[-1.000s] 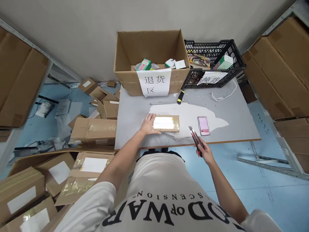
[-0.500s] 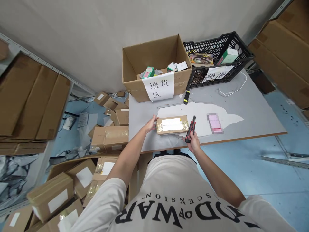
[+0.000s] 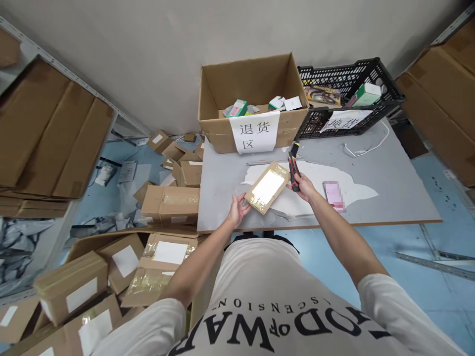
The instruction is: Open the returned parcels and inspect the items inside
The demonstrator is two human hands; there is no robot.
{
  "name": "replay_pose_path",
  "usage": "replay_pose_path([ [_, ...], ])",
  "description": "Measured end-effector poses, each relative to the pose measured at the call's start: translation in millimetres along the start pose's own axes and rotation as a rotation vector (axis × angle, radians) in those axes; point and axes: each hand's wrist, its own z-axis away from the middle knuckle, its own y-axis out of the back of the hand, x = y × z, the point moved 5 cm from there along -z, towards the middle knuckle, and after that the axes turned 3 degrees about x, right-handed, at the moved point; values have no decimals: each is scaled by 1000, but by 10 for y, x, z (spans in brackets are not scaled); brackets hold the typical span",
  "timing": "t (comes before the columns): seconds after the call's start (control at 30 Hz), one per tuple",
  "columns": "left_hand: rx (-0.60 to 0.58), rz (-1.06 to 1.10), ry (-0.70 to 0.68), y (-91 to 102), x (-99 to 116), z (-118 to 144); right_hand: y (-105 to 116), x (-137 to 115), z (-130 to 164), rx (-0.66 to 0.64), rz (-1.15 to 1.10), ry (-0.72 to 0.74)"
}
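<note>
Parcel (image 3: 267,187) gripped at its near corner by the left hand (image 3: 237,209), held steady and angled; knife (image 3: 294,167) clasped in the right hand (image 3: 305,186), set against its far end.

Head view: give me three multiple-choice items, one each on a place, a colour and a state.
1. Where does the small parcel lie?
A. on the table
B. in the crate
C. on the floor

2. What colour is the crate?
A. white
B. black
C. blue

3. What does the right hand hold?
A. nothing
B. a cable
C. a utility knife

Answers: 1 A, it rests on the grey table at the left hand; 2 B, black mesh walls; 3 C, fingers wrap its red-black handle.
</note>
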Motion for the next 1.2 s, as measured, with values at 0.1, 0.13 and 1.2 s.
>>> replay_pose_path([
  [0.1, 53, 110, -8, 1, -192, 175, -230, -126, -248, -112, 155, -53],
  [0.13, 63, 133, -8, -3, -250, 229, -304, -143, -320, -149, 199, -71],
  [1.2, -245, -315, 90, -310, 183, -301, -141, 1024, 568, 26, -15, 96],
])
